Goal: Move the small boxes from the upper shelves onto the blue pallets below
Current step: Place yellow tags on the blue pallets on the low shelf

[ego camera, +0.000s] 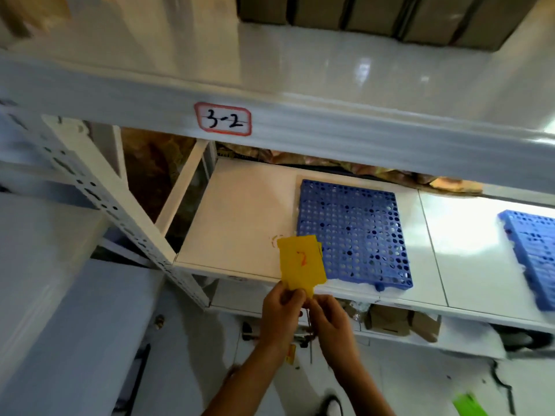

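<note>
White shelf [240, 223] bears blue pallet [351, 232] just beyond hands [303, 313] pinching yellow card [300, 262].

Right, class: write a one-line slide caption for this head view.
Both hands hold a yellow card before an empty blue pallet.

Bright overhead light glares off the glossy upper shelf [360, 70], with motion blur and wide-angle bending toward the edges

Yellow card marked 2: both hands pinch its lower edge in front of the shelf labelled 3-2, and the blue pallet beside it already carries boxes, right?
Not quite. The head view shows the blue pallet bare, with no boxes on it. The rest holds: left hand and right hand pinch the yellow card at its lower edge, below the 3-2 label.
</note>
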`<state>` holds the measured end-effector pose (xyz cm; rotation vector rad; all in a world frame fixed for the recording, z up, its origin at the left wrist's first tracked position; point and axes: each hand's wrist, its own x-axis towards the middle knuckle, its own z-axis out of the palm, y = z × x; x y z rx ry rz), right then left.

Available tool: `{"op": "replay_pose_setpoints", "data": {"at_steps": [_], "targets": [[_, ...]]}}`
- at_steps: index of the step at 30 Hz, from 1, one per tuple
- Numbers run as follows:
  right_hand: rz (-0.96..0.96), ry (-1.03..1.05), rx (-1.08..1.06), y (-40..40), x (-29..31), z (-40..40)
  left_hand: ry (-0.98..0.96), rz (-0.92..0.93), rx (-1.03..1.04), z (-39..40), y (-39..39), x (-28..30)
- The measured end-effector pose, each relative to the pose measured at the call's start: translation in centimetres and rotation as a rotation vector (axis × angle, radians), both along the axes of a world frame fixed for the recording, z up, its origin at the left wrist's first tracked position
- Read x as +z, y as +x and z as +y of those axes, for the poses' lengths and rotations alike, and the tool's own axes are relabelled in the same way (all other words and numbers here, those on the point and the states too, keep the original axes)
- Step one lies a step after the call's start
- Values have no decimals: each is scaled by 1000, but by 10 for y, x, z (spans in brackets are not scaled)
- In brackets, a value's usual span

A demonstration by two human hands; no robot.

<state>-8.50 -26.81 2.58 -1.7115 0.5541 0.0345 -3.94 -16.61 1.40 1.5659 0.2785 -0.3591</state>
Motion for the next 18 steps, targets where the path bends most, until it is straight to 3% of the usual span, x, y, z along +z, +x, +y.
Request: {"op": "replay_pose_setpoints", "data": {"at_steps": [9,18], "targets": [[-75,-33,76,-86,24,-160,-130,85,-13,-137,-98,28],[95,-49,26,-186,60,-252,-210,181,-233,-221,-167,45]]}}
